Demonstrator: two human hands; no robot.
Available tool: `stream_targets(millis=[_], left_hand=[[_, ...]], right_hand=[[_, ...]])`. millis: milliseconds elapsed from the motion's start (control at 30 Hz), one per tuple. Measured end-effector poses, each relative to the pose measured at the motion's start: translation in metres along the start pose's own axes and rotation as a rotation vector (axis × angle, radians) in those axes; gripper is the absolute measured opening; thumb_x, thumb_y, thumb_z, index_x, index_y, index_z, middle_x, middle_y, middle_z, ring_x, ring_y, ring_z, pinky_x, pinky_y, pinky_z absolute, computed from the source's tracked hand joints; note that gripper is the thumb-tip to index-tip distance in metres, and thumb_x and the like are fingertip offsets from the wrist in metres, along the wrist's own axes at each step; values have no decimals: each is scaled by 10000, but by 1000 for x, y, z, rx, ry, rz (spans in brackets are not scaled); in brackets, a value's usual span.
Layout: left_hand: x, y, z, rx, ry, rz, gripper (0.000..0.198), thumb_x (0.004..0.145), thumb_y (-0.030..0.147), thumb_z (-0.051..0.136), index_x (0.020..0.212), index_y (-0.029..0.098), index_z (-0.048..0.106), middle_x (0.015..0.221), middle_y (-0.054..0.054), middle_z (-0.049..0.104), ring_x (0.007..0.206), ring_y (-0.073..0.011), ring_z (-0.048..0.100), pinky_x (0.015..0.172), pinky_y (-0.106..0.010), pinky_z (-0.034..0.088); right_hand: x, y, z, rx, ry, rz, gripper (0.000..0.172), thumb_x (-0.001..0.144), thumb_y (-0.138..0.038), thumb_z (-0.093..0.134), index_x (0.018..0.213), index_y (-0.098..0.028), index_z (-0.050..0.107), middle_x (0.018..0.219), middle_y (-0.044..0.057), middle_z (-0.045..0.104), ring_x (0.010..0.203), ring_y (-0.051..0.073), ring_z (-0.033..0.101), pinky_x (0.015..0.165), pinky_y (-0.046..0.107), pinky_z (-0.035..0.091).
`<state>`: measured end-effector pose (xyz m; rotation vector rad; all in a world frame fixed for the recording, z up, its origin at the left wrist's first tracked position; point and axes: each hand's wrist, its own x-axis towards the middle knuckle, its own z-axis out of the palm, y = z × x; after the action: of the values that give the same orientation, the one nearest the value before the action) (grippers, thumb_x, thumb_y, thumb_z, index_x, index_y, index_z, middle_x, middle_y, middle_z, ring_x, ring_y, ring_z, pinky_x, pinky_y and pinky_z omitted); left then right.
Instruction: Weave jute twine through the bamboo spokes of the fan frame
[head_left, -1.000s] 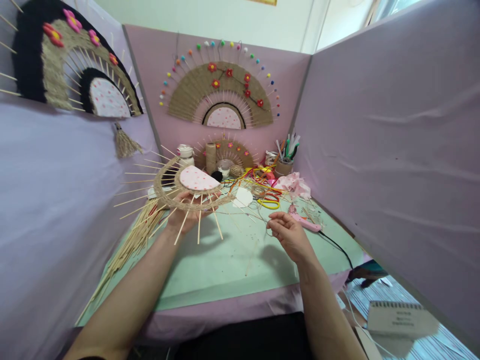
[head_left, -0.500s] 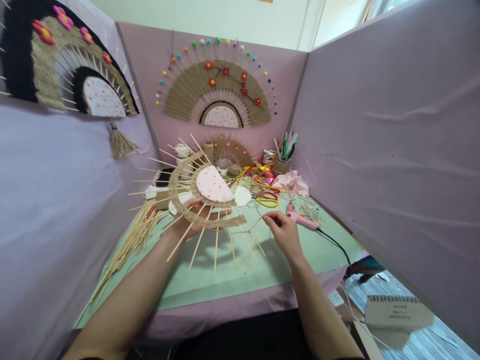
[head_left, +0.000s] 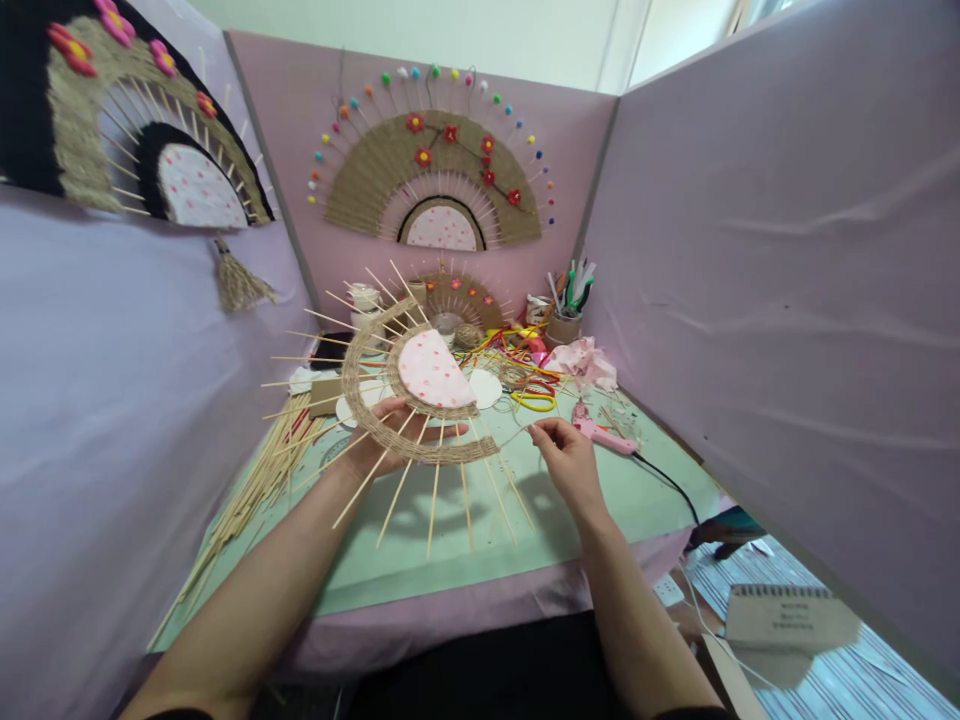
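My left hand (head_left: 382,440) holds up a half-round fan (head_left: 435,370) from beneath, its fingers partly hidden behind it. The fan has a pink spotted cloth centre and thin wooden sticks radiating outward. A band of woven jute twine (head_left: 367,420) runs across the sticks. Between thumb and fingertips of my right hand (head_left: 566,455) is pinched the loose end of the jute twine (head_left: 516,437), which stretches to the band's right end. The fan is tilted, with its straight edge toward the upper right.
Loose wooden sticks (head_left: 240,500) lie along the table's left side. A pink glue gun (head_left: 604,435) rests at right, with yellow-handled scissors (head_left: 534,400) near it. Coloured cords and pink cloth (head_left: 581,362) crowd the back. A tool cup (head_left: 562,328) stands behind them. Finished fans (head_left: 442,180) hang on the walls.
The twine between the fan and my right hand has gone from slack to nearly straight. The fan sits slightly further right in view, and both hands keep their grip.
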<state>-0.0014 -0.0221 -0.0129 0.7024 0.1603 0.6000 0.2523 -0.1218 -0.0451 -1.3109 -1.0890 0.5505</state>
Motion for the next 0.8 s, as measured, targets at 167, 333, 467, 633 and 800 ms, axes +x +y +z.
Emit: stream_targets(millis=[167,333,467,633,800], left_hand=[[3,0,0,54,45,24,475,827,257,434,1282,214,564,1147,-103,671,1144,-366,554,920,-565,436],[5,-1,6,135,84,50,432,846,213,373,1194,216,630,1057,-67,708,1157,-373,539,916,-541,440],[5,1,10,170,72,110,409,860,219,366,1166,181,636,1139,-66,679,1170,-389,519,901,-531,439],[6,5,13,118,164,238,352,840,252,434,1106,162,645,1212,-69,647,1180,-364,522,955,-481,425],[6,6,15,97,297,303,322,796,286,491,1053,160,638,1175,-85,664,1172,-332,542,996,-512,396]], right_hand=[[-2,-4,-1,41,13,23,252,744,-432,661,699,-194,592,592,-10,506,536,126,391,509,264,302],[-11,-15,2,64,-60,-16,231,770,-416,649,727,-194,597,622,0,522,566,133,427,529,266,333],[-17,-21,3,-2,-235,-61,205,799,-398,623,773,-196,649,669,24,591,607,151,495,567,278,384],[-18,-22,2,-37,-312,-82,213,840,-361,568,884,-192,689,730,40,634,655,160,543,607,278,409],[-16,-25,1,-29,-332,-141,245,868,-306,506,969,-180,690,807,47,618,721,152,552,630,266,422]])
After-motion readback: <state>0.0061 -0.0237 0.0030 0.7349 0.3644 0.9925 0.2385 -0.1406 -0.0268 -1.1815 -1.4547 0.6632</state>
